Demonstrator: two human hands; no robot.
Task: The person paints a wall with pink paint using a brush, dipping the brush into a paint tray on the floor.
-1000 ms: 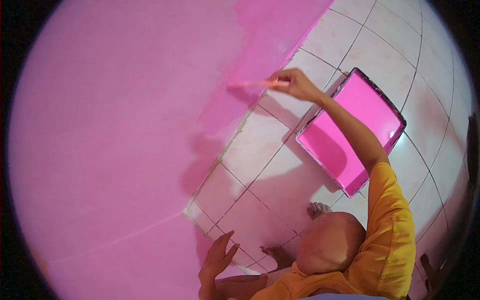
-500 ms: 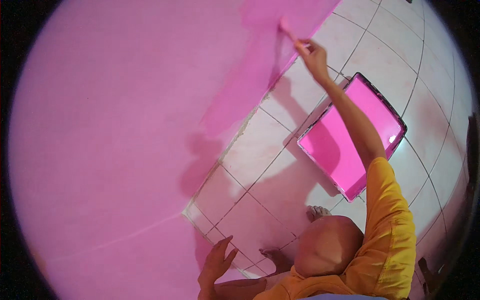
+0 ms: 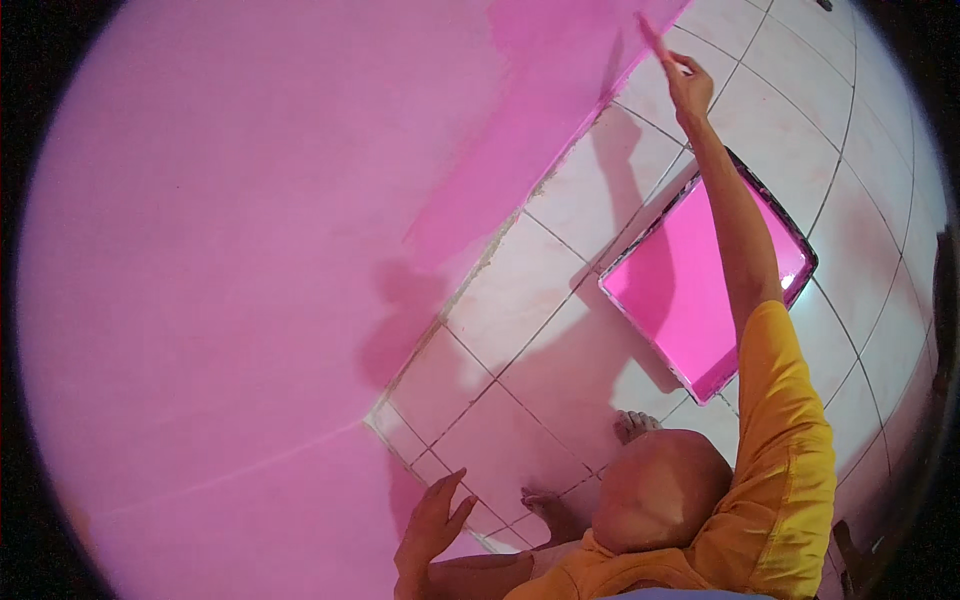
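My right hand (image 3: 690, 88) is stretched far forward and closed around the handle of a paintbrush (image 3: 653, 38). The brush's tip meets or nearly meets the pink wall (image 3: 250, 200), close above its bottom edge; motion blurs it slightly. Wet, darker pink paint (image 3: 530, 140) forms a band along the lower wall behind the brush. Beneath my right forearm lies a black-rimmed paint tray (image 3: 655, 285) filled with bright pink paint. My left hand (image 3: 432, 520) holds nothing, its fingers apart, near the wall corner at the lower left.
White floor tiles (image 3: 540, 330) with dark grout lines run along the wall, with bare, rough patches at the joint. My knee (image 3: 660, 490) and bare feet (image 3: 636, 425) are near the tray's close end. A dark object (image 3: 945, 300) stands at the far right edge.
My right hand and the paintbrush have moved right and farther away along the wall's bottom edge. The tray and my left hand stay nearly where they were.
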